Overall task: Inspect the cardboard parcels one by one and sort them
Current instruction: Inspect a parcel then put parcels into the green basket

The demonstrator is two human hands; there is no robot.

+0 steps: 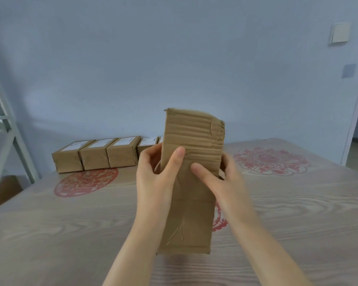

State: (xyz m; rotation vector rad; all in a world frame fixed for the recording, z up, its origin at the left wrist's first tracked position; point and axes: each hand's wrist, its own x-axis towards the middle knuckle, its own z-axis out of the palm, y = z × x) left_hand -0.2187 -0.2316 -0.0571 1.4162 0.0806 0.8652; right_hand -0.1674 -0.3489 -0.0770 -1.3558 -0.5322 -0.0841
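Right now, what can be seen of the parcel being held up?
The parcel is a flat brown cardboard box, held on end over the table. Its upper face is ribbed and its top right corner torn; lower down, creased tape. No label shows. The left hand and right hand grip its sides, thumbs on the front.

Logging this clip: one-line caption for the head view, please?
A crumpled cardboard parcel held upright by left hand and right hand over the table; labelled parcels line the wall behind.

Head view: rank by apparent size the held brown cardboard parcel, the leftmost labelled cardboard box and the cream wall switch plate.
1. Held brown cardboard parcel, though nearness to the camera inflates it.
2. Leftmost labelled cardboard box.
3. Cream wall switch plate.
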